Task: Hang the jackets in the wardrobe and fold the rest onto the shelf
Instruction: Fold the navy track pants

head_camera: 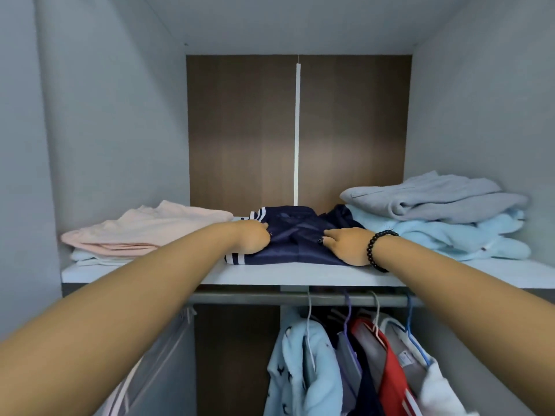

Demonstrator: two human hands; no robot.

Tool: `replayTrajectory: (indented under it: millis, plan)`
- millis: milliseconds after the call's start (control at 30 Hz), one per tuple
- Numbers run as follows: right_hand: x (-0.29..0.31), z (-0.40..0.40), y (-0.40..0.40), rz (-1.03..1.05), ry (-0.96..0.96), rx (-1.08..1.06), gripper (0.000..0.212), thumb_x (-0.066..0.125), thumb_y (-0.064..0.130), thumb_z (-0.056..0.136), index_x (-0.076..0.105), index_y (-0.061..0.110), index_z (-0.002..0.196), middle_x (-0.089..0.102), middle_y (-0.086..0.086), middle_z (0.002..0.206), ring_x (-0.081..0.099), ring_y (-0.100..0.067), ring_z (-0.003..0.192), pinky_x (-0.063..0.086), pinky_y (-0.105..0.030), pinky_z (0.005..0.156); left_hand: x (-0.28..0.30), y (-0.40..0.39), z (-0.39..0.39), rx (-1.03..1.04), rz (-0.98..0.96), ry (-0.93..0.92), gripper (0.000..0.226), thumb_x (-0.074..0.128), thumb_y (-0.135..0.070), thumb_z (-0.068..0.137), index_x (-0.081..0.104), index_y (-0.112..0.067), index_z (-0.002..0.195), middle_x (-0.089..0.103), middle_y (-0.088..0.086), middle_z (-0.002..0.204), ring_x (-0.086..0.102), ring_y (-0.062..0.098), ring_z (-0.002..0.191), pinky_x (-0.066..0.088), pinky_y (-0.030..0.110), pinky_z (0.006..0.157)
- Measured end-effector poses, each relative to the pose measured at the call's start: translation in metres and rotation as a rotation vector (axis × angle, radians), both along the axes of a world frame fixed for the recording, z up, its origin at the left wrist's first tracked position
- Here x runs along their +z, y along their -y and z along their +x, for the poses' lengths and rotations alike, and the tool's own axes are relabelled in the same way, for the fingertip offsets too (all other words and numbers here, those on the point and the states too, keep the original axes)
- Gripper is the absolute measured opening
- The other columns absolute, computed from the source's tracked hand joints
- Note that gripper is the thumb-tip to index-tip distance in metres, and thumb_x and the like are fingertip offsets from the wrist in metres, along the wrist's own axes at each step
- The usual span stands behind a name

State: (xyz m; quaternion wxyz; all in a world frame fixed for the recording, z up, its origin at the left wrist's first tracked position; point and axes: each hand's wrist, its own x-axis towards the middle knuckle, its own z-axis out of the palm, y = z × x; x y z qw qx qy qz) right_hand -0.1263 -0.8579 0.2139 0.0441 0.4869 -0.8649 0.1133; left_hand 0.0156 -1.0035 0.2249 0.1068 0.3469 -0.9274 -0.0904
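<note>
At the shelf's (285, 276) left end lies a folded pink garment (144, 228) on a paler piece; at the middle, close to the front edge, sits the folded navy garment (295, 238) with white-striped cuffs. The left hand (252, 237) rests on its left part with fingers curled into the cloth, while the right hand (348, 246), a black bead bracelet (377, 250) at its wrist, lies flat and open on its right part. A grey and light-blue stack (444, 214) fills the right end, and below the shelf's front edge hung jackets (354, 361) on the rail (270, 298) are cut off by the frame.
</note>
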Motion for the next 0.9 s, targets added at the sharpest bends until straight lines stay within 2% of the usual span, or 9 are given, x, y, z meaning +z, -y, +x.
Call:
replayTrajectory:
  millis: [67, 133, 267, 400, 500, 633, 733, 800, 900]
  plan:
    - [0.0, 0.009, -0.016, -0.04, -0.101, 0.019, 0.034, 0.025, 0.023, 0.104, 0.055, 0.007, 0.105, 0.055, -0.019, 0.122, 0.052, -0.031, 0.101, 0.034, -0.031, 0.078, -0.001, -0.014, 0.009, 0.012, -0.09, -0.057, 0.04, 0.023, -0.02, 0.106, 0.046, -0.006, 0.135, 0.047, 0.016, 0.14, 0.047, 0.031, 0.122, 0.035, 0.035, 0.099]
    - [-0.004, 0.016, -0.034, -0.106, -0.16, 0.045, 0.028, 0.033, 0.025, 0.102, 0.051, 0.012, 0.086, 0.06, -0.018, 0.11, 0.051, -0.028, 0.088, 0.034, -0.03, 0.073, -0.004, -0.031, 0.02, 0.025, -0.15, -0.103, 0.042, 0.024, -0.031, 0.105, 0.048, -0.01, 0.133, 0.053, 0.014, 0.134, 0.052, 0.029, 0.11, 0.039, 0.036, 0.093]
    - [-0.017, 0.036, -0.084, -0.298, -0.098, 0.086, 0.035, 0.045, 0.028, 0.096, 0.056, 0.004, 0.118, 0.063, -0.014, 0.114, 0.058, -0.03, 0.102, 0.049, -0.039, 0.086, -0.017, -0.081, 0.049, -0.027, -0.225, -0.106, 0.045, 0.028, -0.039, 0.103, 0.044, -0.009, 0.133, 0.046, 0.015, 0.142, 0.047, 0.031, 0.123, 0.037, 0.037, 0.098]
    - [-0.025, 0.07, -0.138, -0.401, -0.019, 0.136, 0.04, 0.051, 0.022, 0.092, 0.053, 0.01, 0.13, 0.062, -0.013, 0.122, 0.059, -0.027, 0.107, 0.048, -0.038, 0.093, -0.035, -0.134, 0.083, -0.098, -0.155, -0.066, 0.05, 0.033, -0.044, 0.101, 0.042, -0.009, 0.135, 0.044, 0.014, 0.145, 0.044, 0.029, 0.128, 0.036, 0.038, 0.104]
    - [-0.032, 0.096, -0.18, -0.334, 0.002, 0.166, 0.05, 0.054, 0.028, 0.092, 0.045, 0.01, 0.138, 0.052, -0.011, 0.137, 0.051, -0.025, 0.121, 0.043, -0.033, 0.101, -0.046, -0.178, 0.107, -0.132, -0.097, -0.019, 0.054, 0.033, -0.044, 0.102, 0.036, -0.011, 0.144, 0.039, 0.011, 0.15, 0.041, 0.027, 0.132, 0.033, 0.035, 0.108]
    - [-0.05, 0.13, -0.236, -0.251, 0.067, 0.177, 0.053, 0.056, 0.027, 0.091, 0.044, 0.004, 0.137, 0.052, -0.011, 0.134, 0.05, -0.025, 0.122, 0.043, -0.031, 0.1, -0.064, -0.233, 0.134, -0.23, 0.025, 0.027, 0.062, 0.035, -0.044, 0.102, 0.019, -0.014, 0.154, 0.023, 0.003, 0.159, 0.027, 0.02, 0.145, 0.022, 0.028, 0.114]
    - [-0.078, 0.152, -0.279, -0.224, 0.15, 0.136, 0.044, 0.057, 0.027, 0.089, 0.051, 0.002, 0.125, 0.057, -0.009, 0.114, 0.055, -0.025, 0.11, 0.048, -0.029, 0.089, -0.086, -0.267, 0.151, -0.304, 0.103, 0.005, 0.064, 0.037, -0.046, 0.101, 0.018, -0.019, 0.154, 0.027, 0.001, 0.158, 0.033, 0.016, 0.141, 0.027, 0.027, 0.113]
    - [-0.099, 0.17, -0.308, -0.226, 0.199, 0.095, 0.036, 0.058, 0.027, 0.09, 0.051, 0.003, 0.117, 0.055, -0.01, 0.116, 0.054, -0.027, 0.11, 0.047, -0.033, 0.092, -0.102, -0.287, 0.162, -0.329, 0.137, 0.006, 0.064, 0.038, -0.049, 0.099, 0.017, -0.023, 0.154, 0.031, 0.0, 0.156, 0.043, 0.016, 0.135, 0.032, 0.026, 0.108]
    - [-0.131, 0.201, -0.355, -0.221, 0.275, 0.013, 0.054, 0.057, 0.028, 0.091, 0.039, 0.004, 0.135, 0.047, -0.011, 0.136, 0.048, -0.028, 0.124, 0.043, -0.034, 0.101, -0.124, -0.326, 0.178, -0.378, 0.155, 0.036, 0.063, 0.039, -0.045, 0.1, 0.016, -0.023, 0.155, 0.039, 0.004, 0.151, 0.049, 0.018, 0.128, 0.036, 0.025, 0.101]
